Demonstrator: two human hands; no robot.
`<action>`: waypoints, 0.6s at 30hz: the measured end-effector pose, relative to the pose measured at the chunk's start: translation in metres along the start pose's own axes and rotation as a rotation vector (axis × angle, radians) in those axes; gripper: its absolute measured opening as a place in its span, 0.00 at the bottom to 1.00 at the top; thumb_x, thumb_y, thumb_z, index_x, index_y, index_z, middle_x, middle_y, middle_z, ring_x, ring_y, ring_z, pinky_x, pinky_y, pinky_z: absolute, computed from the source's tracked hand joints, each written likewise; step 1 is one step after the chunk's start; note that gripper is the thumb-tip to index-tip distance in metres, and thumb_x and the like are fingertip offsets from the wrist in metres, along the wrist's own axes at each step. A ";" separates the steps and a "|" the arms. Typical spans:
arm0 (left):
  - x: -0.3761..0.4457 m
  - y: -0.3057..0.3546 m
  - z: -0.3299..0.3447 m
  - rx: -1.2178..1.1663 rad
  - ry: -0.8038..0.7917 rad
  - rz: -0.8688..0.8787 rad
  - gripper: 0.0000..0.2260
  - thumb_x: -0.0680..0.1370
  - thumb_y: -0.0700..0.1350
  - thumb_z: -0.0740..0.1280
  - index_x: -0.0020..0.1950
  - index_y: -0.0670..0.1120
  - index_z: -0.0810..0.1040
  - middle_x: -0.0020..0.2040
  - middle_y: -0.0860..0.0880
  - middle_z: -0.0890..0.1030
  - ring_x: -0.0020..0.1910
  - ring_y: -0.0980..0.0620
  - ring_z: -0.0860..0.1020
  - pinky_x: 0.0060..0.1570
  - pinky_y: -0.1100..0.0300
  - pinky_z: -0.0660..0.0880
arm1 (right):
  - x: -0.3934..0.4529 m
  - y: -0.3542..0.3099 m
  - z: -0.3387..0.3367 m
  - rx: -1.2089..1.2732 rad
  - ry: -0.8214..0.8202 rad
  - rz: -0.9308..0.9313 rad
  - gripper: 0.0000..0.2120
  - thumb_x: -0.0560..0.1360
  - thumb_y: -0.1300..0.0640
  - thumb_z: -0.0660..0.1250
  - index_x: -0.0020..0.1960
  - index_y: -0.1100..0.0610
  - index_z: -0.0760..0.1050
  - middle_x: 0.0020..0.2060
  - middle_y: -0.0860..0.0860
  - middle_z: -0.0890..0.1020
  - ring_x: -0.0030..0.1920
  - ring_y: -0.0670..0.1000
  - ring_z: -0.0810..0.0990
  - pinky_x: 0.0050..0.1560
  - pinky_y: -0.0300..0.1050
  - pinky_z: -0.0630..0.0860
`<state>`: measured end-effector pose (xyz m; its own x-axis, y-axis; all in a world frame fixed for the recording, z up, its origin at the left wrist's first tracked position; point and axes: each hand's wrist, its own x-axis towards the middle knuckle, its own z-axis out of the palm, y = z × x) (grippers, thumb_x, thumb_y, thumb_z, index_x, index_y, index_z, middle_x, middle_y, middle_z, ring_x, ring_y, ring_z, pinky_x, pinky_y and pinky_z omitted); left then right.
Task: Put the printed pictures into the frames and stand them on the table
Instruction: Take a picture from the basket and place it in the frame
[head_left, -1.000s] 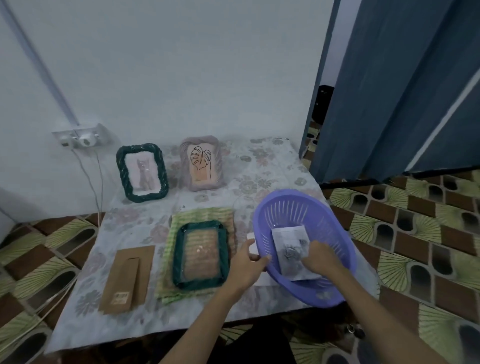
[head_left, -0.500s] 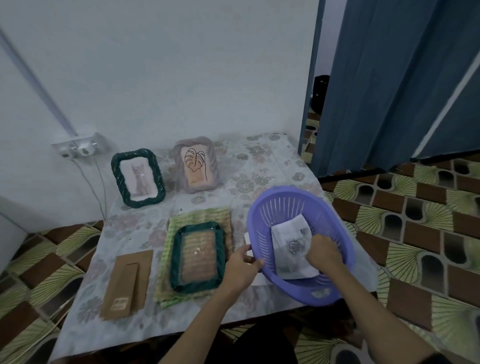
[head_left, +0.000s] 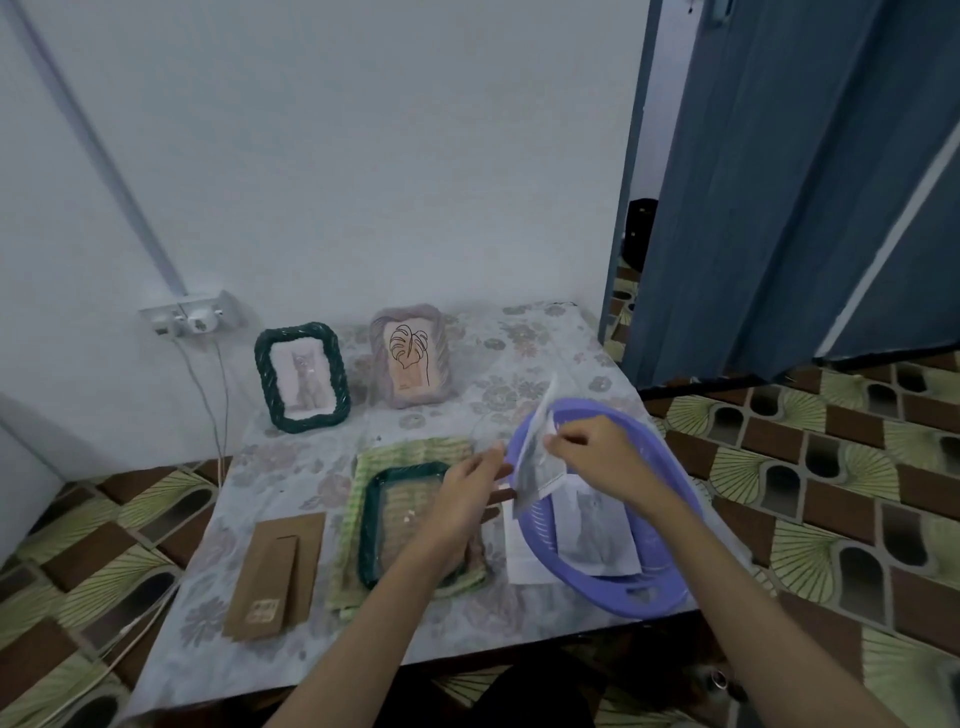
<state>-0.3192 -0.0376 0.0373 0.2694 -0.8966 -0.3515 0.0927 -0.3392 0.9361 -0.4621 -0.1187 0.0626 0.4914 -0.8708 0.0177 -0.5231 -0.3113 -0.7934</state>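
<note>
— Right hand (head_left: 592, 452)?
— Pinching a print (head_left: 537, 457), lifted on edge above the basket (head_left: 670, 566) rim.
— Left hand (head_left: 467, 499)?
— Fingers straight, holding nothing, just beside the print; touching it or not, hard to tell.
— Frames?
— Two upright by the wall, cat frame (head_left: 302, 376) and leaf frame (head_left: 410, 356); green frame (head_left: 405, 525) flat on a cloth (head_left: 353, 545).
— In the basket?
— Another print (head_left: 597, 535).

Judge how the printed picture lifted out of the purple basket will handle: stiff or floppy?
Probably floppy and light: the printed picture is a thin sheet, pinched near its top by the right hand, and it bows as it hangs. It would likely crease if squeezed, so the left hand may need to support it.
</note>
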 end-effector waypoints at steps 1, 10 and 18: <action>-0.002 0.003 -0.001 -0.043 -0.029 -0.021 0.20 0.78 0.61 0.58 0.62 0.50 0.73 0.58 0.51 0.78 0.52 0.50 0.79 0.53 0.53 0.75 | -0.005 -0.010 0.007 0.018 -0.042 -0.029 0.22 0.78 0.55 0.62 0.28 0.55 0.59 0.23 0.52 0.59 0.26 0.49 0.60 0.27 0.36 0.58; -0.025 -0.001 -0.043 -0.193 0.189 0.022 0.12 0.80 0.34 0.55 0.60 0.39 0.75 0.51 0.42 0.80 0.46 0.43 0.79 0.44 0.51 0.78 | -0.022 -0.033 0.072 0.061 -0.070 0.008 0.12 0.77 0.56 0.63 0.59 0.58 0.77 0.54 0.53 0.80 0.52 0.52 0.78 0.50 0.42 0.72; -0.022 -0.025 -0.092 -0.187 0.187 -0.031 0.08 0.82 0.40 0.58 0.56 0.47 0.74 0.52 0.47 0.80 0.48 0.46 0.79 0.36 0.54 0.79 | -0.016 -0.027 0.111 0.244 -0.212 0.332 0.08 0.76 0.59 0.66 0.38 0.60 0.76 0.29 0.53 0.79 0.28 0.50 0.77 0.26 0.37 0.69</action>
<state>-0.2396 0.0168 0.0226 0.4341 -0.8126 -0.3890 0.2749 -0.2917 0.9161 -0.3786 -0.0548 0.0161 0.4696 -0.8032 -0.3665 -0.5094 0.0925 -0.8555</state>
